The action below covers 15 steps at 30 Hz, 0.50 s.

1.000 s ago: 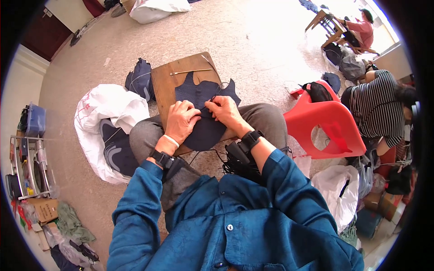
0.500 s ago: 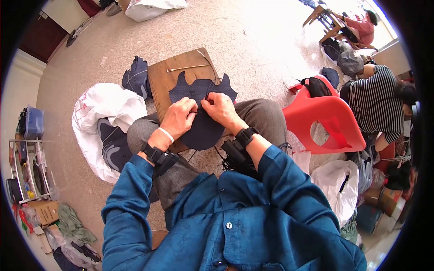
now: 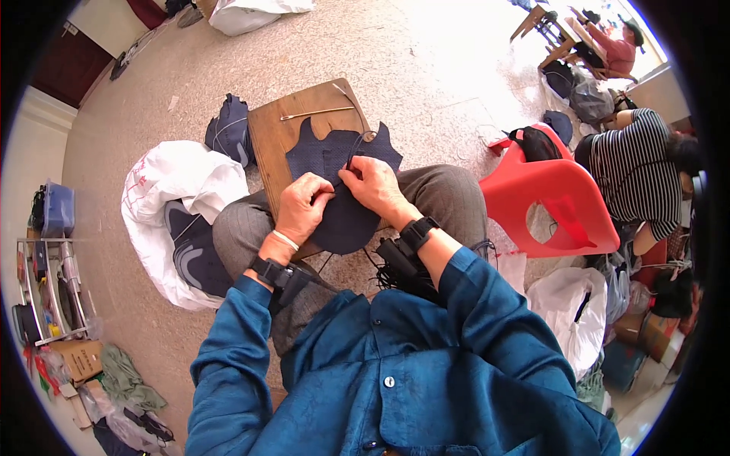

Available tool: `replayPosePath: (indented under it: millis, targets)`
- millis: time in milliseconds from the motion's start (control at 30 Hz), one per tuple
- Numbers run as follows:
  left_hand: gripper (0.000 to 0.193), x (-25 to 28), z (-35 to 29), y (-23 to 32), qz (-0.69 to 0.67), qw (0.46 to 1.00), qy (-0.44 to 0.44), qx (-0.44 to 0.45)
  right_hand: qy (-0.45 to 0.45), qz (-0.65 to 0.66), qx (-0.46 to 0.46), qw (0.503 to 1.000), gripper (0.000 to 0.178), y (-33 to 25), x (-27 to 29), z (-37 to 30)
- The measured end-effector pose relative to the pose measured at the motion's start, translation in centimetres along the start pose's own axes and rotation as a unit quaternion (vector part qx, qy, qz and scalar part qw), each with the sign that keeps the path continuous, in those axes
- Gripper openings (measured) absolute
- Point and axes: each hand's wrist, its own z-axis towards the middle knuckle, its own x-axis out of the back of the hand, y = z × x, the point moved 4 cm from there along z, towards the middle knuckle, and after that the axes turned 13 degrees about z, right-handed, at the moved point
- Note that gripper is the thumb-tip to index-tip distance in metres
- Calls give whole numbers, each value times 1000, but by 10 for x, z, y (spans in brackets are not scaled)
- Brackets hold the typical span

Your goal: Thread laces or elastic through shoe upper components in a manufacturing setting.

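Note:
A dark navy, shoe-upper-shaped fabric piece with pointed corners and a rounded near end lies over the board and my lap. My left hand is closed in a pinch at its middle; what sits between the fingertips is too small to make out. Close beside it, my right hand is closed, thumb and fingers gripping the fabric near a thin black cord. That cord loops up over the far edge of the piece. Beneath is a wooden board, with a thin rod-like tool lying across its far part.
At left, a white sack holds dark fabric pieces, with a tied dark bundle beyond it. A red plastic stool stands at right, near a person in a striped top. A white bag sits nearer.
My left hand has turned slightly, its wrist shifting right and its fingertips now pinched together. The right hand stays at nearly the same spot on the fabric.

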Motion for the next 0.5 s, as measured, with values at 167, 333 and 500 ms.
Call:
replayPosePath:
  millis: [167,333,500]
  targets:
    - [10,4,24,-5,32,989,-139,36,-21,32,-18,999,27,8,3,2]
    - [21,6,7,9,24,999,-40,-16,-62,249,-114,960,25,18,3,4]
    - [37,-6,-17,44,137,963,-125,-198,-92,297,-149,939,25,20,9,15]
